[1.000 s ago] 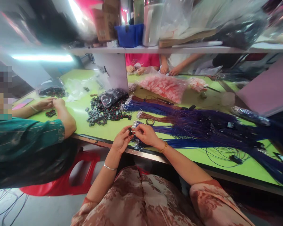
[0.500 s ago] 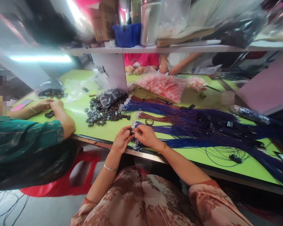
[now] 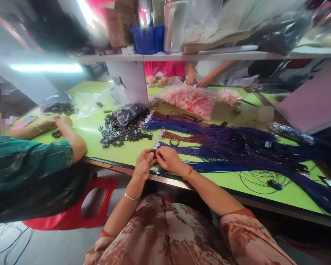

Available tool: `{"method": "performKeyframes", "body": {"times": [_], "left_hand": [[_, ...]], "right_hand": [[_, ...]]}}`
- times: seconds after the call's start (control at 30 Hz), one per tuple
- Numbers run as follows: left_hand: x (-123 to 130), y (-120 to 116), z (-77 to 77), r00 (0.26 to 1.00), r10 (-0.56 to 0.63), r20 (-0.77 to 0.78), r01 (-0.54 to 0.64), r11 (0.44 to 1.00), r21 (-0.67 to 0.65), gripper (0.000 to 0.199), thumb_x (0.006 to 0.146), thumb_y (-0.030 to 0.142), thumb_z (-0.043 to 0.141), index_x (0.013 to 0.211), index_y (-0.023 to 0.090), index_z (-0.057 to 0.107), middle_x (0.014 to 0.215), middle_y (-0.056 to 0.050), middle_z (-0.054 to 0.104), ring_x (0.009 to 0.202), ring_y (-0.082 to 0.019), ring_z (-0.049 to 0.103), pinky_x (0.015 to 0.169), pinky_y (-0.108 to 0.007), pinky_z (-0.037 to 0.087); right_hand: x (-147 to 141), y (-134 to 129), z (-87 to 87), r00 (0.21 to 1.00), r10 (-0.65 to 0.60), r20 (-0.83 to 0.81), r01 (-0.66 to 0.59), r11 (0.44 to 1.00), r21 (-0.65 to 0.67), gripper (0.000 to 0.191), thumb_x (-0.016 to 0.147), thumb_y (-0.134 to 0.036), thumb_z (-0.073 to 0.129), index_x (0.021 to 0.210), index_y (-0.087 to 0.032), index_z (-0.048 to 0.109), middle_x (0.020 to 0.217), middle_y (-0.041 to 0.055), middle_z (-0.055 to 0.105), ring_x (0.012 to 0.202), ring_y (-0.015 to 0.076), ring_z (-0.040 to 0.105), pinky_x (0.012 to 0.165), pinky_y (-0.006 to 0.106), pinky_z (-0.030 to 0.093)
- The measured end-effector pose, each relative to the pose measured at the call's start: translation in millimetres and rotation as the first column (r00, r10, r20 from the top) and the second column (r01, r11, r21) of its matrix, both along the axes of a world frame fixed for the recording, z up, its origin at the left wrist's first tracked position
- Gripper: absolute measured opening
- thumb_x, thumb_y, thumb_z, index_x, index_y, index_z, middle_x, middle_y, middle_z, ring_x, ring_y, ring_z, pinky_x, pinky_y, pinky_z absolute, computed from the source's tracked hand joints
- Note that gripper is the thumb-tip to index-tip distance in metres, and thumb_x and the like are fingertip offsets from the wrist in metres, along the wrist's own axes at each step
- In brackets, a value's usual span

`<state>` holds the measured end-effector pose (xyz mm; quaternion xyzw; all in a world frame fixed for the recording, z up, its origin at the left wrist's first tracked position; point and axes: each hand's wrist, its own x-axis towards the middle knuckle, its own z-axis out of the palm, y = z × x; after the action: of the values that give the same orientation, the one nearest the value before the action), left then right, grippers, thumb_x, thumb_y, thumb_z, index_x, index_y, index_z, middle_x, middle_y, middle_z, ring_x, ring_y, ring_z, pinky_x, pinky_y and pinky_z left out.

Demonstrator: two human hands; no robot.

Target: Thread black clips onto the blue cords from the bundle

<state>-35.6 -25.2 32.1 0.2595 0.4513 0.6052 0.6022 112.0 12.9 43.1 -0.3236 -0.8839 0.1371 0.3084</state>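
My left hand (image 3: 143, 162) pinches a small black plastic piece (image 3: 153, 151) at the table's front edge. My right hand (image 3: 169, 160) is closed against it, thumb and finger pressed together at the piece's right side; what lies between them is hidden. Blue wires (image 3: 209, 166) run along the table beside my right hand, and their silvery ends (image 3: 159, 170) lie just under both hands. A brown wire bundle (image 3: 179, 136) and a black tape roll (image 3: 174, 141) are just beyond. Up and left of my hands is a pile of similar small black pieces (image 3: 118, 134).
A co-worker's arm (image 3: 74, 138) rests on the table at left, by a red stool (image 3: 99, 217). Across the table are other people's hands (image 3: 191, 78) and a bag of pink pieces (image 3: 191, 99). Overhead, a shelf (image 3: 165, 56) holds a blue bin (image 3: 149, 39).
My hands have drawn closer together around the black piece, the left shifting slightly right. The view has moved a little; the wires and pile look the same.
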Motion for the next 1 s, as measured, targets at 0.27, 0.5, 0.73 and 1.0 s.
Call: {"method": "performKeyframes", "body": {"times": [0.27,0.5,0.73,1.0], "left_hand": [[3,2,0.0,0.999,0.014,-0.052,-0.013,1.000,0.013,0.036,0.062,0.028,0.079,0.091,0.016,0.061,0.077,-0.001,0.066,0.067,-0.009,0.063,0.069,-0.023,0.052],[10,-2,-10.1,0.998,0.024,-0.054,-0.025,0.999,-0.022,0.035,0.062,0.025,0.079,0.090,0.015,0.062,0.078,-0.001,0.066,0.066,-0.008,0.062,0.065,-0.020,0.051],[-1,0,-10.4,0.999,-0.020,-0.044,0.019,1.000,-0.011,0.028,0.070,0.023,0.073,0.093,0.013,0.061,0.087,-0.006,0.069,0.079,-0.015,0.068,0.084,-0.034,0.055],[5,4,-12.5,0.999,-0.045,-0.021,0.044,0.998,-0.038,0.028,0.069,0.024,0.074,0.092,0.013,0.061,0.085,-0.005,0.069,0.077,-0.016,0.069,0.086,-0.036,0.055]], "right_hand": [[1,-3,3.3,1.000,-0.003,0.022,0.004,0.999,-0.054,0.014,0.086,-0.019,0.045,0.077,-0.017,0.055,0.072,0.0044,0.058,0.067,0.0151,0.048,0.065,0.027,0.032],[3,2,5.1,0.987,-0.024,0.159,0.040,0.995,-0.094,0.016,0.085,-0.022,0.048,0.075,-0.016,0.058,0.072,0.0044,0.062,0.064,0.0137,0.048,0.060,0.025,0.030],[59,50,15.1,0.844,-0.302,0.443,0.363,0.930,-0.057,0.023,0.087,-0.025,0.048,0.077,-0.017,0.068,0.080,0.0100,0.068,0.075,0.0187,0.059,0.064,0.026,0.035],[78,56,-7.4,0.739,-0.295,0.605,0.395,0.918,-0.036,0.025,0.089,-0.025,0.044,0.091,-0.020,0.069,0.097,0.0114,0.066,0.088,0.0209,0.060,0.069,0.026,0.039]]}}
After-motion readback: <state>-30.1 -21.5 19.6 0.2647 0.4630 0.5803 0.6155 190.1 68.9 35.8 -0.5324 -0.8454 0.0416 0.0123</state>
